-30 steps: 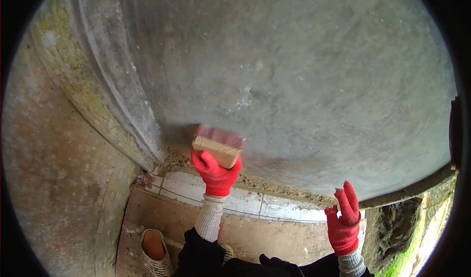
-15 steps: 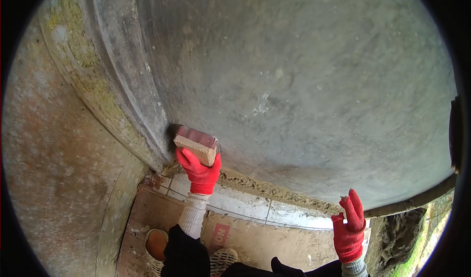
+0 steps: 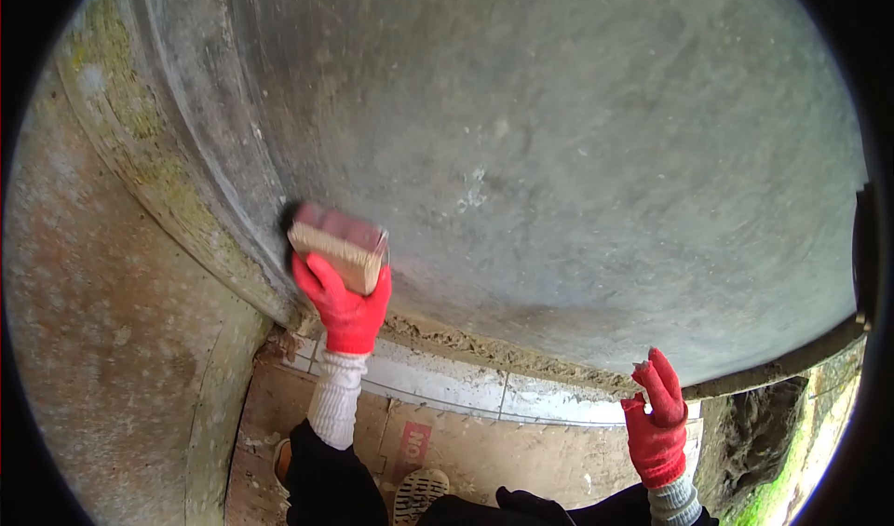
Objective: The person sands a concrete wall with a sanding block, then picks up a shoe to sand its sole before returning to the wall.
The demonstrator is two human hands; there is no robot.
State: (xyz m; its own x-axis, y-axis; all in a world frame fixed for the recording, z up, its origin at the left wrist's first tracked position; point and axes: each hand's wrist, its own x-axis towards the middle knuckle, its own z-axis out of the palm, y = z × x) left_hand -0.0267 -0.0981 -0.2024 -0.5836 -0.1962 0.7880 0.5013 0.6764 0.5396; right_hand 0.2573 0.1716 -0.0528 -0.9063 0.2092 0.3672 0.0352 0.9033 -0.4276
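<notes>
My left hand [image 3: 342, 314], in a red glove, grips a sanding block [image 3: 337, 254], a pale wooden block with a reddish-brown abrasive sheet around its upper side. The block lies against the smooth grey wall [image 3: 596, 172], close to the inner corner on the left. Its far face is hidden against the wall. Off to the lower right, my right hand [image 3: 658, 428], also red-gloved, is raised near the wall's bottom edge. Some of its fingers point upward and apart, others are bent, and no object shows in it. One fingertip looks greyish.
A rough, mossy wall [image 3: 121, 275] stands at the left. Crumbly mortar [image 3: 503, 355] runs along the wall's foot above white tiles [image 3: 438, 383]. Cardboard [image 3: 521, 456] covers the floor around a patterned shoe [image 3: 421, 493]. Dark ground and greenery [image 3: 792, 498] show at the right.
My left hand has moved the sanding block up and to the left along the wall. The right hand is slightly higher and further left in view, and the camera view has shifted a little.
</notes>
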